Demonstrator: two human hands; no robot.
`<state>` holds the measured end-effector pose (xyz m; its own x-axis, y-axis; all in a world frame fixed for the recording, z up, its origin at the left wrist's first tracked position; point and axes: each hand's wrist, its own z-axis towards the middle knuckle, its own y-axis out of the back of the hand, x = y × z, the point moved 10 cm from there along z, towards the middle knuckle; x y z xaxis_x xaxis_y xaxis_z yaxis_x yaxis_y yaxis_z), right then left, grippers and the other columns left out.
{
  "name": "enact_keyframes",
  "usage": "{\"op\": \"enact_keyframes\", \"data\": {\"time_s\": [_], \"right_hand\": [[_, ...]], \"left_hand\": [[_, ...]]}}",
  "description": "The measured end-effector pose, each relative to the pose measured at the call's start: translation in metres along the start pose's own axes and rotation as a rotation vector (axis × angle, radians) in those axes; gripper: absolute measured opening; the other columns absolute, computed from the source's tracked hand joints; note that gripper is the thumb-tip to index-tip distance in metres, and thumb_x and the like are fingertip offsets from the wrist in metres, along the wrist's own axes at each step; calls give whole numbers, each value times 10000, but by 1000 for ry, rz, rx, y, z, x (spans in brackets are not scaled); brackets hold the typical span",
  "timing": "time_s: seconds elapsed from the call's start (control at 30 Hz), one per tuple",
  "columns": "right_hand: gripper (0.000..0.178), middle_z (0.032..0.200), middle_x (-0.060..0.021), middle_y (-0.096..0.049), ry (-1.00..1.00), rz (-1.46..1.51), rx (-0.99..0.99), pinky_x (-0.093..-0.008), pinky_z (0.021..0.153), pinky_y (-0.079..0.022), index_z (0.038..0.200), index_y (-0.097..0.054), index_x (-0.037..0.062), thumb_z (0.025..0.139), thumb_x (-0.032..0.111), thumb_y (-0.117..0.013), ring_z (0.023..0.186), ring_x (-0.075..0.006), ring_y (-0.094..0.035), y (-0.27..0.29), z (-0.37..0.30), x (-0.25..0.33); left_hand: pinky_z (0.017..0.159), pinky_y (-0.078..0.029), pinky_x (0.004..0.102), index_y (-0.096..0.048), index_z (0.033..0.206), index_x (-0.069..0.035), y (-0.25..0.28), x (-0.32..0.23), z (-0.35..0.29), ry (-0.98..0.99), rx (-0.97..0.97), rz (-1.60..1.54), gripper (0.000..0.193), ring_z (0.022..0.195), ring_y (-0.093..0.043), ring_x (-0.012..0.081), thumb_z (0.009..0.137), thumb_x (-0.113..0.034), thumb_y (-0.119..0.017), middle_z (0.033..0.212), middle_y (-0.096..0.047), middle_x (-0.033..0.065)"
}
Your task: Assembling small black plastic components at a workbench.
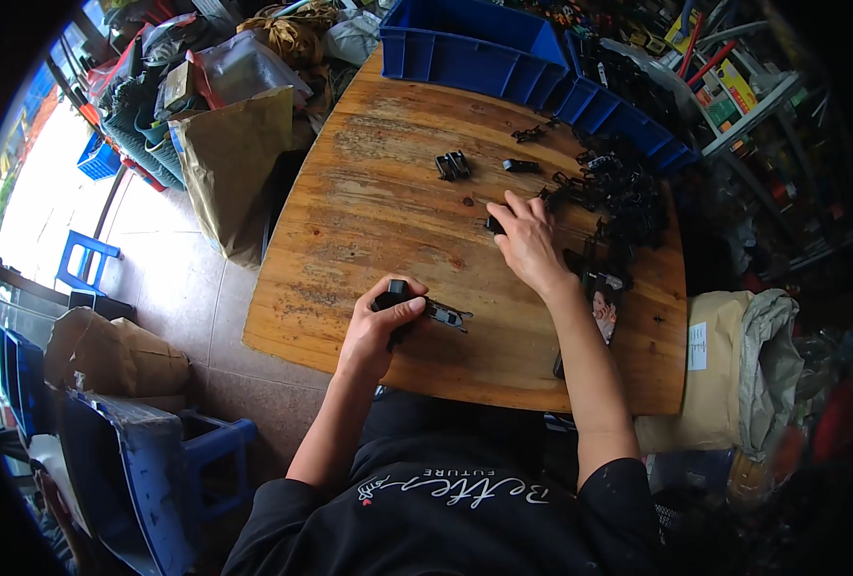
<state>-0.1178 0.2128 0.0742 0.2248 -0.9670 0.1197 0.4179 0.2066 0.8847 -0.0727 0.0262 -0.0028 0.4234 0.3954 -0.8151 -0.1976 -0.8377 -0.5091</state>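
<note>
Two bare hands at a wooden worktop (349, 235). The left hand (380, 315) is curled closed about a black assembly (445, 315), thumb across its top, the narrow end projecting to the right above the near part of the worktop. The right hand (527, 240) reaches farther out, fingers loosely bent over a small black part (494, 226); whether it is gripped or merely touched cannot be told. Beyond lie a paired black piece (453, 165) and a short black piece (520, 166); to the right, a heap of black parts (637, 206). Likely faults: an uneven pinch could let the small part skid away; brushing the heap could drag tangled pieces loose; a slack thumb could tilt the assembly.
</note>
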Motion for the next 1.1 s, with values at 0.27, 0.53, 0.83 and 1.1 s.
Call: {"op": "enact_keyframes", "data": {"time_s": [0.27, 0.53, 0.83, 1.1], "right_hand": [[271, 900, -90, -610, 1, 332, 20, -323, 760, -447, 1065, -560, 38, 808, 104, -616, 852, -211, -549, 19, 6, 23], [366, 916, -93, -603, -658, 1711, 135, -238, 672, -463, 1170, -513, -4, 956, 275, -411, 773, -116, -559, -9, -47, 9], [227, 899, -42, -572, -583, 1337, 12, -238, 732, -490, 1081, -482, 10, 884, 100, -550, 795, -101, -580, -19, -71, 20], [247, 949, -115, -602, -367, 453, 62, -313, 693, -467, 1022, -572, 27, 790, 90, -630, 773, -208, -568, 15, -52, 23]], "left_hand": [[564, -484, 235, -542, 938, -40, 10, -4, -2, -4, -15, -72, 217, 659, -617, 153, 755, -90, -648, 762, -579, 55], [557, -473, 238, -537, 960, -56, 13, 1, 4, -32, -21, -138, 227, 665, -615, 153, 765, -108, -640, 770, -589, 60], [649, -466, 260, -550, 970, -46, 15, 0, 6, -60, -5, -267, 225, 700, -609, 154, 765, -70, -641, 772, -593, 59], [526, -431, 219, -528, 994, -79, 18, 1, 6, -66, -18, -227, 232, 639, -597, 143, 784, -116, -620, 736, -605, 73]]}}
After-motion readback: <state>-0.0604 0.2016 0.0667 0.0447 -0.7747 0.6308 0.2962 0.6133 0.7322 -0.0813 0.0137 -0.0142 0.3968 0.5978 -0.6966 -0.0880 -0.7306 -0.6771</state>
